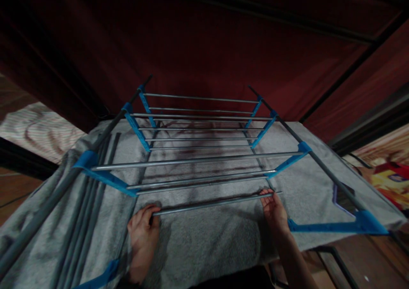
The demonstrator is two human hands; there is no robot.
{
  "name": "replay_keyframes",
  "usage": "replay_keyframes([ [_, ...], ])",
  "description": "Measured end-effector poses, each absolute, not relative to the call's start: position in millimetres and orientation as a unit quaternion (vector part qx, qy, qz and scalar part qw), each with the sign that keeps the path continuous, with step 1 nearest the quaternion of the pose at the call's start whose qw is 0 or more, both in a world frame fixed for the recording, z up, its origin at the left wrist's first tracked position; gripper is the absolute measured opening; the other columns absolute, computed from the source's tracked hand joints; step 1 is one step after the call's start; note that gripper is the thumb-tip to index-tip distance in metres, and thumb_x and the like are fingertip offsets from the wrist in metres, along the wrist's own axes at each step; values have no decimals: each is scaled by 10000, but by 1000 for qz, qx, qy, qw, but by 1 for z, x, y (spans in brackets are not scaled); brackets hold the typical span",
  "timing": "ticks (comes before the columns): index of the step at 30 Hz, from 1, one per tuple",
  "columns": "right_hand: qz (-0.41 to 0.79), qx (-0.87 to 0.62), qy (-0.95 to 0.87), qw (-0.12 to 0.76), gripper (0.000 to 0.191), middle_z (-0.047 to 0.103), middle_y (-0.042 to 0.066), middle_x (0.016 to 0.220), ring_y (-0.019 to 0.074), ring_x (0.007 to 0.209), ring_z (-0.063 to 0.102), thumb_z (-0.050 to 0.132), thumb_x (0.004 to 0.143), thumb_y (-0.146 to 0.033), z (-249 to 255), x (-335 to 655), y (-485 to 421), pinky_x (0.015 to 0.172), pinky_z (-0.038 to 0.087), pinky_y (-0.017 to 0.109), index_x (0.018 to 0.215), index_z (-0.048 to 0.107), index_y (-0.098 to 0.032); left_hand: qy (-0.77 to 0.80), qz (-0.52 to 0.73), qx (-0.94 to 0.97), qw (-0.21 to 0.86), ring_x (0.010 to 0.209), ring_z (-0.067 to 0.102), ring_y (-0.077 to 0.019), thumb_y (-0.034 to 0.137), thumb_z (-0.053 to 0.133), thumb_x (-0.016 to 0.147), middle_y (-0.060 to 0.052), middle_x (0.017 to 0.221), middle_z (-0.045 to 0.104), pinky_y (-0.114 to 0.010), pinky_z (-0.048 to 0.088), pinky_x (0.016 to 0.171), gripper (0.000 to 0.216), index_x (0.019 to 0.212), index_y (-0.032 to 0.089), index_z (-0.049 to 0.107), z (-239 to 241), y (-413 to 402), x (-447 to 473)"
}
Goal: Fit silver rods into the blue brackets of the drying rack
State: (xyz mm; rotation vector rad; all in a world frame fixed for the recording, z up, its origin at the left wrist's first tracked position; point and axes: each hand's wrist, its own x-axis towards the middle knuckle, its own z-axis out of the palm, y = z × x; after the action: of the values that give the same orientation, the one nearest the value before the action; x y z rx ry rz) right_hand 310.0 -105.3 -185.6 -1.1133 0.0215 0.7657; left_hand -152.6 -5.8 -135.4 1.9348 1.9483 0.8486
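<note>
A thin grey metal rod (207, 204) lies crosswise between my hands, just above the grey cloth. My left hand (143, 225) grips its left end between thumb and fingers. Near its right end, my right hand (273, 208) has its fingers around it, and the tip sticks out past them. Beyond the rod stands a partly built rack with blue plastic brackets (107, 180) and several crossbars (198, 159) joining two long side poles (329, 172). Close to my right forearm, a blue bracket (332, 227) on the right pole carries no crossbar. Another blue bracket (99, 278) shows at the bottom left.
Several loose grey tubes (84, 221) lie side by side on the left of the cloth-covered surface (204, 242). Dark red panels (198, 46) rise behind the rack. A purple-edged flat piece (343, 199) lies under the right pole. Something red and yellow (390, 180) is at the far right.
</note>
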Motion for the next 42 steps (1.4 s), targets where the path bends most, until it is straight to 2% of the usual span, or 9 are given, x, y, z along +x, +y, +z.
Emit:
replay_keyframes([
  [8,353,-514,15,782,131,756,-7,915,141,858,742,674,885,-369,-184,309,-105,924,619,297,916,711,-247,673,287,669,129,1087,656,-310,224,514,871,-105,1107,756,-491,457,989,227,888,225,740,-138,-4,-154],
  [20,348,-523,-11,778,129,753,-12,894,165,864,743,712,862,-386,-184,310,-105,987,612,380,896,711,-262,672,307,657,148,1061,684,-321,208,522,815,-78,1052,773,-515,484,1008,211,847,254,726,-131,-4,-151],
  [28,351,-512,25,784,111,762,0,914,144,859,744,656,891,-331,-182,309,-104,948,622,321,916,721,-245,671,301,665,134,1086,675,-297,226,511,839,-82,1087,772,-496,452,1033,230,886,247,735,-136,-5,-153],
  [36,354,-514,17,781,126,761,6,915,162,879,743,682,870,-351,-183,310,-104,986,612,371,925,726,-246,669,292,676,101,1065,681,-293,178,524,847,-81,1054,769,-510,427,1062,226,873,240,740,-135,-6,-152],
  [42,356,-517,9,779,167,755,-14,924,152,880,734,712,855,-405,-190,313,-106,983,603,345,933,713,-257,630,304,713,38,1009,681,-270,244,517,887,-66,984,786,-487,318,1161,220,899,236,737,-148,-5,-155],
])
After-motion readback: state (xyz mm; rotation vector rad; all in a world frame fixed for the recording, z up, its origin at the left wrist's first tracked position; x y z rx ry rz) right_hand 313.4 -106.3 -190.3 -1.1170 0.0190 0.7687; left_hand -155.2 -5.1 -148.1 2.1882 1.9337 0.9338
